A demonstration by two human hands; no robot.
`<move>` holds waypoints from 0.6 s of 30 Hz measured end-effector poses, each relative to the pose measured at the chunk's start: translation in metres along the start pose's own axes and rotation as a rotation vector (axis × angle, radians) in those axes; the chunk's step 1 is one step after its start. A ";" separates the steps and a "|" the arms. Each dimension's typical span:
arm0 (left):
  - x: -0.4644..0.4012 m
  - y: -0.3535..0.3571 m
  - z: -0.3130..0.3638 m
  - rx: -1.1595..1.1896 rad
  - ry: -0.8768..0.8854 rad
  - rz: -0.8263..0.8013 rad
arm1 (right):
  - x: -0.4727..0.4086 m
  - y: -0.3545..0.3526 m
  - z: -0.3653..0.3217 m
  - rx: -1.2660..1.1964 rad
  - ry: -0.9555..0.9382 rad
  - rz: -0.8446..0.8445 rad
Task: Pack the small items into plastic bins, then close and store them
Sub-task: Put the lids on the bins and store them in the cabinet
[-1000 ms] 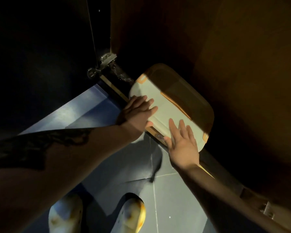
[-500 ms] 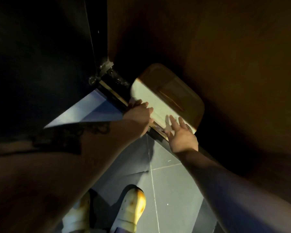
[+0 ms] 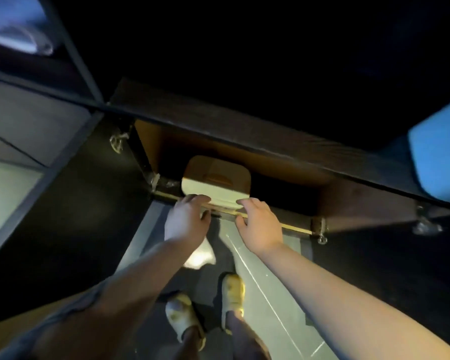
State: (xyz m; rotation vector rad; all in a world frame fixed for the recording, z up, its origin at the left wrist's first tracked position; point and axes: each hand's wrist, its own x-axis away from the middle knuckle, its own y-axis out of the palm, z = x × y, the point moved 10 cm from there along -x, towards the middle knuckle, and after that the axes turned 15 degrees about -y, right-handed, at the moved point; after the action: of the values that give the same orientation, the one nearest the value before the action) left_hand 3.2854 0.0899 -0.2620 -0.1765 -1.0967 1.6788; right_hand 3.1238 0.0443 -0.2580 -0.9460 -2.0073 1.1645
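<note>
A pale plastic bin [image 3: 216, 187] with its lid on sits inside the low dark cabinet [image 3: 270, 141], just behind the front sill. My left hand [image 3: 186, 220] rests at the sill by the bin's near left corner, fingers relaxed and touching its front edge. My right hand [image 3: 260, 224] lies by the near right corner, fingertips against the bin's front. Neither hand grips anything. The back of the bin is in shadow.
The cabinet's left door [image 3: 70, 198] and right door [image 3: 379, 211] stand open with hinges showing. Grey tiled floor [image 3: 270, 294] lies below, with my two feet in pale slippers [image 3: 231, 294]. A blue object [image 3: 439, 152] sits at the right edge.
The bin has slid deeper into the cabinet. Both hands have come back to the sill at its front edge, and my head has pulled back, giving a wider view.
</note>
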 end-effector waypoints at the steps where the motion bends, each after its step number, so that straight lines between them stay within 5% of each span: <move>1: 0.012 -0.013 0.019 0.010 0.045 0.013 | 0.012 -0.018 -0.004 -0.022 0.008 0.028; 9: 0.101 -0.019 0.171 0.114 0.270 -0.076 | 0.114 -0.165 0.021 -0.098 0.064 0.329; 18: 0.157 0.036 0.342 0.162 0.466 -0.057 | 0.215 -0.297 0.153 -0.069 0.176 0.619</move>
State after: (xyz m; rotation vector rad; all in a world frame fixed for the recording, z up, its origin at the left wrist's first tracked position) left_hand 2.9917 0.0239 -0.0341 -0.4052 -0.6102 1.5626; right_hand 2.8045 0.0478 -0.0213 -1.7191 -1.6636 1.2658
